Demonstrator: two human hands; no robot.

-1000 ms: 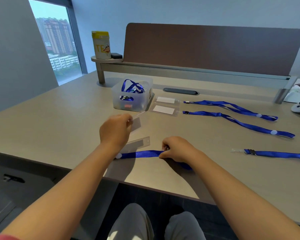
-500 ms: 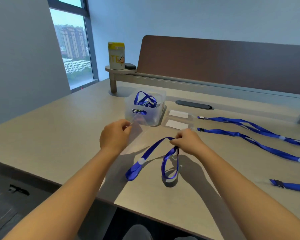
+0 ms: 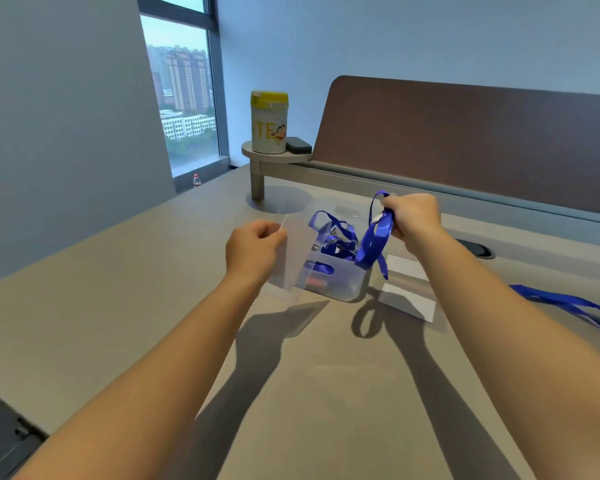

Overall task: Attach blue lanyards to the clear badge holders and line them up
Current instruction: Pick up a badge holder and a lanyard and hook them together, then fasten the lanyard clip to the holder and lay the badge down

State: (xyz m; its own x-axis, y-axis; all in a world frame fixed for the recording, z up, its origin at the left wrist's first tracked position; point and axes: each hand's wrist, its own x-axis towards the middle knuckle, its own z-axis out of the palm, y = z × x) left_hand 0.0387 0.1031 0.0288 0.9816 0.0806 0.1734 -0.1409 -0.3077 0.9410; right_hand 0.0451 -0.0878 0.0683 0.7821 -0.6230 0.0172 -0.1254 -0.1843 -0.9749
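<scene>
My left hand [image 3: 253,249] pinches a clear badge holder [image 3: 297,256] by its upper left corner and holds it up above the table. My right hand [image 3: 413,216] grips a blue lanyard [image 3: 373,247] that hangs in loops in the air, over the clear plastic bin [image 3: 340,282]. More blue lanyards [image 3: 336,237] lie bunched inside the bin. To the right of the bin two badge holders with white cards [image 3: 407,303] lie on the table, with blue lanyards [image 3: 568,304] running off to the right edge.
A brown divider panel [image 3: 465,147] stands along the back of the table. A yellow-lidded canister [image 3: 269,123] and a small black object [image 3: 298,145] sit on a round shelf at its left end. A black cable grommet [image 3: 478,249] lies behind my right arm.
Both hands rose off the table: the left with the clear badge holder, the right with the lanyard, now lifted clear of the surface and over the bin. The camera tilted up and left.
</scene>
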